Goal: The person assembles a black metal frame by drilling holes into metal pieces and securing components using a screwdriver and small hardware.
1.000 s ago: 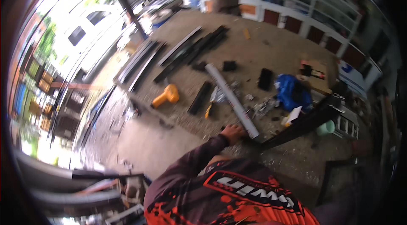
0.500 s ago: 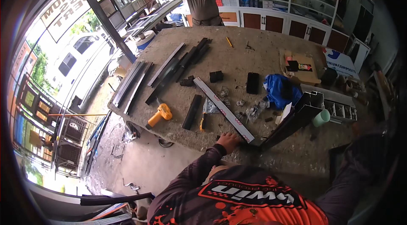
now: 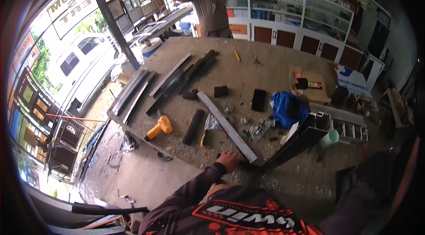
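Observation:
My left hand point(image 3: 229, 161) is at the near edge of the table, its fingers curled over a dark metal profile point(image 3: 251, 165) that shows on both sides of it. Just beyond the fingers lies a long white-faced bar point(image 3: 226, 125), slanting away to the upper left. A tall dark channel profile point(image 3: 295, 141) rises to the right of the bar, its hollow end toward the far right. My right arm point(image 3: 376, 186) reaches into shadow at the right, and its hand does not show.
On the worktable point(image 3: 261, 64) lie an orange drill point(image 3: 160, 128), dark profiles point(image 3: 186, 78), a black block point(image 3: 259, 100), a blue cloth or bag point(image 3: 287, 109), a green cup point(image 3: 330, 137) and a divided tray point(image 3: 349, 129). Another person point(image 3: 211, 11) stands across it, arms raised to the head.
The view has tilted up slightly, so the table's contents sit lower and a little to the left. My left hand keeps its place at the table edge. Across the table, the person's arms stay raised.

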{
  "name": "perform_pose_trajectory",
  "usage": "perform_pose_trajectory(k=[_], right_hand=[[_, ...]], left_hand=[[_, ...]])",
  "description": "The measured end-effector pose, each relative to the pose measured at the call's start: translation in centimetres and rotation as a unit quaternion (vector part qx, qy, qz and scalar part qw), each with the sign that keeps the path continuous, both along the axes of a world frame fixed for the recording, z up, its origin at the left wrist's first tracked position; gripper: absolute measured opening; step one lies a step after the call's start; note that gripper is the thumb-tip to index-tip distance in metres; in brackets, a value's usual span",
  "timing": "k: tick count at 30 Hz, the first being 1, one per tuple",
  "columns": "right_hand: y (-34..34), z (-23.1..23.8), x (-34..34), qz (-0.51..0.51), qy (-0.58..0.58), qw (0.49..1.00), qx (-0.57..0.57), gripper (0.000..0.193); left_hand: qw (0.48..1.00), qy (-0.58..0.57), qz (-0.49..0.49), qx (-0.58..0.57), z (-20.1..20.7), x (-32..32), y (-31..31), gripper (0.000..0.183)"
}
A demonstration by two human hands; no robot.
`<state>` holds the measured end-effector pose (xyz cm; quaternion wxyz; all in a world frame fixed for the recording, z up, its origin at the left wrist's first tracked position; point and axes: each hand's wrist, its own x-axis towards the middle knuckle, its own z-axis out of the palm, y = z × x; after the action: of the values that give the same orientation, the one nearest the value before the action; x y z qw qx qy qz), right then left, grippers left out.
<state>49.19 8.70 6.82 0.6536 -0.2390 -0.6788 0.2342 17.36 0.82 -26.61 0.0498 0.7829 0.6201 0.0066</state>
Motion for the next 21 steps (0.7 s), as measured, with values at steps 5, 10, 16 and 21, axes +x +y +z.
perform_pose_trajectory(k=[5, 10, 16, 21], right_hand=[[0.3, 1.3, -0.1, 0.004, 0.000, 1.000, 0.027, 0.125], [0.9, 3.0, -0.7, 0.019, 0.017, 0.997, 0.068, 0.126], [1.5, 5.7, -1.0, -0.010, 0.059, 0.989, 0.133, 0.127], [1.0, -1.8, -6.5, 0.010, 0.041, 0.994, 0.105, 0.105]], left_hand=[[0.999, -0.043, -0.006, 0.009, 0.7, 0.2, 0.3, 0.029], [0.998, -0.046, -0.012, 0.027, 0.8, -0.1, -0.1, 0.031], [0.999, -0.040, -0.008, 0.018, 0.8, 0.4, 0.1, 0.030], [1.000, 0.011, 0.010, -0.020, -1.4, 0.5, 1.5, 0.038]])
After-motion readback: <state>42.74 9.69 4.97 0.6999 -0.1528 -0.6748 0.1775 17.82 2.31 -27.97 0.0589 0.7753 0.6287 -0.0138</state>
